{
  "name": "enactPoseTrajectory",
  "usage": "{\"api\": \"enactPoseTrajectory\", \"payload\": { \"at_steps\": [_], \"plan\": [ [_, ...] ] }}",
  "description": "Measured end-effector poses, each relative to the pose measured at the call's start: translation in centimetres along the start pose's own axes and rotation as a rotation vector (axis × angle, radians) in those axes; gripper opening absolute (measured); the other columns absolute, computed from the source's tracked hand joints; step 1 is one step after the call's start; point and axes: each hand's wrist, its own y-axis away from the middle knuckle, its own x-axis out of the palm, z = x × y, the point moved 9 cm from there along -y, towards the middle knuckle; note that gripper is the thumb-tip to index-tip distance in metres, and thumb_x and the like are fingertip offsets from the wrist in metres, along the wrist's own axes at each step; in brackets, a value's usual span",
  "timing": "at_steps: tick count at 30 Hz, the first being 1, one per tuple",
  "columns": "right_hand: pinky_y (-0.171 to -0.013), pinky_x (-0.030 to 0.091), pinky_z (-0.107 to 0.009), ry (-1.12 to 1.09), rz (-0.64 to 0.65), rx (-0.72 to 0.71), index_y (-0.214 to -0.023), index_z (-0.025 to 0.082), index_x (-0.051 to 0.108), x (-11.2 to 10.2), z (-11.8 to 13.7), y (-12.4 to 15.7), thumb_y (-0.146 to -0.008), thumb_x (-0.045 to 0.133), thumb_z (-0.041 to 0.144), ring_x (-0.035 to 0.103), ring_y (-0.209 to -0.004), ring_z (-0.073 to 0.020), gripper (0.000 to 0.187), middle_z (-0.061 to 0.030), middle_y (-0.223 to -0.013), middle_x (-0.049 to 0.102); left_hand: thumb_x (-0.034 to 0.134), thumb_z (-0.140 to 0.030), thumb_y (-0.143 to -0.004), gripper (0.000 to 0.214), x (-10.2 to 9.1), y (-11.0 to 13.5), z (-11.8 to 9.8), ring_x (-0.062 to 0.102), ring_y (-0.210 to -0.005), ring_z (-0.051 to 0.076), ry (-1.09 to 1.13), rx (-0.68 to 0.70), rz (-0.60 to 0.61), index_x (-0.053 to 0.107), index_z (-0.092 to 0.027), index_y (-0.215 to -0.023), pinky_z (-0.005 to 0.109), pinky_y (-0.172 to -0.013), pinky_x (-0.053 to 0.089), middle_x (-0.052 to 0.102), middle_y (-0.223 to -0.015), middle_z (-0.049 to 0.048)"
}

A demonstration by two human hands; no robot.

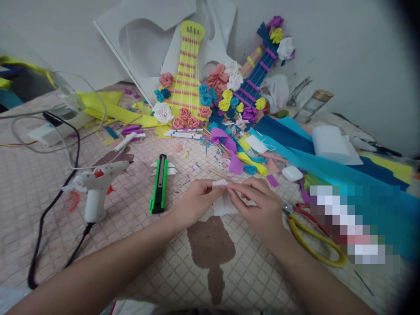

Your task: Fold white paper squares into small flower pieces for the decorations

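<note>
In the middle of the head view, my left hand [198, 199] pinches a small piece of white paper [225, 206] by its upper edge. My right hand [260, 208] meets it from the other side, its thumb and fingertips closed on the same edge. A thin wooden stick [219, 174] lies along the top of the paper and runs under my right fingers; whether it is gripped I cannot tell. Left of my hands is a green and black box cutter [159, 186]. Scissors with yellow handles [316, 245] lie beside my right wrist.
A white glue gun [98, 188] with a black cord stands at left. Behind are a yellow paper guitar [187, 83] and a blue one [257, 78] with paper flowers. Blue crepe paper [295, 157], a white roll [331, 143], a glass jar [313, 106] and scraps spread at right.
</note>
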Motion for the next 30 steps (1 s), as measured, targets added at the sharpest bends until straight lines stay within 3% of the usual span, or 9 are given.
{"api": "enactPoseTrajectory", "payload": {
  "at_steps": [14,19,24,30],
  "plan": [
    [-0.061,0.042,-0.03,0.006,0.048,-0.022,-0.082,0.019,0.068,0.5,0.0,0.1,-0.077,0.055,0.016,0.049,-0.063,-0.0146,0.014,-0.0021,-0.061,0.055,0.05,-0.028,-0.075,0.022,-0.3,0.0,-0.5,0.04,-0.053,0.008,0.112,0.021,-0.036,0.058,-0.012,-0.061,0.019,-0.05,0.032,0.047,-0.055,-0.0031],
    [-0.064,0.043,-0.032,-0.045,0.055,0.002,-0.086,0.018,0.067,0.5,0.0,0.1,-0.076,0.053,0.014,0.05,-0.066,-0.0153,0.018,-0.0028,-0.066,0.057,0.053,-0.032,-0.075,0.024,-0.3,0.0,-0.5,0.04,-0.051,0.008,0.061,0.021,-0.019,0.058,-0.012,-0.064,0.019,-0.047,0.03,0.047,-0.056,-0.0028],
    [-0.063,0.044,-0.03,-0.167,0.086,0.135,-0.086,0.019,0.067,0.6,-0.9,-0.1,-0.076,0.053,0.015,0.052,-0.066,-0.0142,0.018,-0.0024,-0.069,0.058,0.052,-0.033,-0.075,0.024,-0.1,0.1,-0.1,0.041,-0.05,0.007,0.022,-0.02,0.009,0.059,-0.012,-0.069,0.018,-0.045,0.03,0.047,-0.056,-0.0029],
    [-0.074,0.045,-0.033,-0.307,0.14,0.298,-0.083,0.02,0.066,1.7,-2.8,0.1,-0.074,0.058,0.019,0.057,-0.079,-0.0163,0.012,-0.0029,-0.081,0.064,0.051,-0.035,-0.077,0.027,0.7,0.3,0.1,0.037,-0.045,0.006,-0.009,-0.035,0.074,0.06,-0.011,-0.072,0.017,-0.041,0.027,0.043,-0.052,-0.004]
  ]
}}
